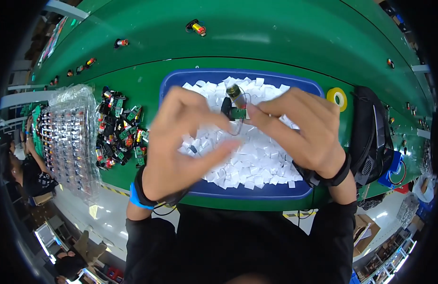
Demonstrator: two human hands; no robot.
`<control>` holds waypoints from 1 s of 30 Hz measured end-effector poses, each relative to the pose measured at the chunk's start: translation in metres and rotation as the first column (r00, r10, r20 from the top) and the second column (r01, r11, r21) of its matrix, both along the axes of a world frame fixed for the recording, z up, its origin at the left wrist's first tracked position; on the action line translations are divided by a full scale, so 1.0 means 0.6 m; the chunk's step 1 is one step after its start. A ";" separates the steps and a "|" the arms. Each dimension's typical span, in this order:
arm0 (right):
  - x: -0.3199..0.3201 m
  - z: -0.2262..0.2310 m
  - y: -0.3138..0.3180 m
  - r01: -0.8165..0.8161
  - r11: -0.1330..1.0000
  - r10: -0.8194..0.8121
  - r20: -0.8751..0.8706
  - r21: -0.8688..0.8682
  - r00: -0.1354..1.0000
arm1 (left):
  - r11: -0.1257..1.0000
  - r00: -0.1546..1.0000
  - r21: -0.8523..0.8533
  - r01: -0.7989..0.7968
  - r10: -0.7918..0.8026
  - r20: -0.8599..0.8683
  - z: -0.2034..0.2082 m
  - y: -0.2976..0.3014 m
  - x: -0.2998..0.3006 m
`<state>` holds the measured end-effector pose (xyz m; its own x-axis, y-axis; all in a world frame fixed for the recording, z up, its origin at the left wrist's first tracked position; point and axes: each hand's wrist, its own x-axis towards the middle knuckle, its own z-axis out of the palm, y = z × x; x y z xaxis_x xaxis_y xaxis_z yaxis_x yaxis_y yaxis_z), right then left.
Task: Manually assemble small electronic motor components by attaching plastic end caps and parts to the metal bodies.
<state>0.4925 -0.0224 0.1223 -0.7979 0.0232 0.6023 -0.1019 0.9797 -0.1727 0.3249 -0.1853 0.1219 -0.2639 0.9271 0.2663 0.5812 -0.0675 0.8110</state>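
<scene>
The right hand [304,128] is pinching a small green circuit board [238,113] by its fingertips above the blue tray [181,78]. A small cylinder [235,93] is standing on the board, its long axis tilting up and away, slightly leftward. The left hand [181,142] is hovering beside it, fingers loosely spread, grasping nothing. The tray is holding white paper squares [257,161].

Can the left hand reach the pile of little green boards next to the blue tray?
Probably yes. The left hand hovers over the blue tray of white paper squares, and the pile of small green circuit boards lies just to its left on the green table, with nothing standing between them.
</scene>
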 end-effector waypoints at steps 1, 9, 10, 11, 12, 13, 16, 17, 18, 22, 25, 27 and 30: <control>0.000 -0.001 -0.003 -0.009 1.000 0.009 0.004 0.002 1.000 | 0.993 0.940 -0.014 -0.114 0.112 0.321 -0.006 0.000 -0.007; -0.009 -0.002 -0.013 0.005 0.913 0.021 0.062 -0.407 0.998 | 0.933 0.562 -0.201 0.299 -0.002 0.827 -0.022 0.011 -0.037; -0.009 -0.002 -0.013 0.038 0.860 0.021 0.111 -0.508 0.994 | 0.932 0.598 -0.210 0.295 -0.009 0.801 -0.023 0.008 -0.040; -0.010 -0.003 -0.013 0.076 0.795 0.025 0.159 -0.601 0.987 | 0.931 0.634 -0.219 0.291 -0.016 0.773 -0.025 0.007 -0.042; -0.007 -0.008 -0.012 0.067 0.768 0.052 0.166 -0.637 0.985 | 0.945 0.618 -0.196 0.263 -0.009 0.786 -0.032 0.003 -0.035; -0.008 -0.007 -0.014 0.071 0.767 0.051 0.171 -0.638 0.984 | 0.944 0.614 -0.196 0.265 -0.009 0.789 -0.033 0.003 -0.029; -0.011 -0.008 -0.023 0.247 0.601 -0.008 0.303 -0.760 0.953 | 0.965 0.787 -0.217 0.147 0.019 0.617 -0.039 0.005 -0.016; -0.014 -0.012 -0.023 0.255 0.594 -0.009 0.310 -0.763 0.951 | 0.972 0.855 -0.201 0.118 0.004 0.519 -0.041 0.005 -0.015; -0.016 -0.016 -0.023 0.263 0.587 -0.011 0.317 -0.766 0.948 | 0.979 0.910 -0.182 0.091 -0.008 0.414 -0.044 0.004 -0.015; -0.015 -0.027 -0.024 0.257 0.584 0.015 0.327 -0.770 0.945 | 0.991 0.970 -0.131 0.026 0.007 0.242 -0.048 0.007 -0.002; -0.015 -0.041 -0.026 0.187 0.743 -0.048 0.227 -0.643 0.973 | 0.988 0.973 -0.157 -0.012 0.048 0.228 -0.050 0.009 0.001; -0.017 -0.038 -0.026 0.128 0.845 -0.002 0.236 -0.519 0.972 | 0.987 0.971 -0.156 -0.034 0.070 0.229 -0.052 0.008 0.000; -0.011 -0.008 -0.024 0.168 0.776 -0.027 0.234 -0.608 0.972 | 0.974 0.943 -0.223 -0.038 0.108 0.313 -0.048 0.001 -0.005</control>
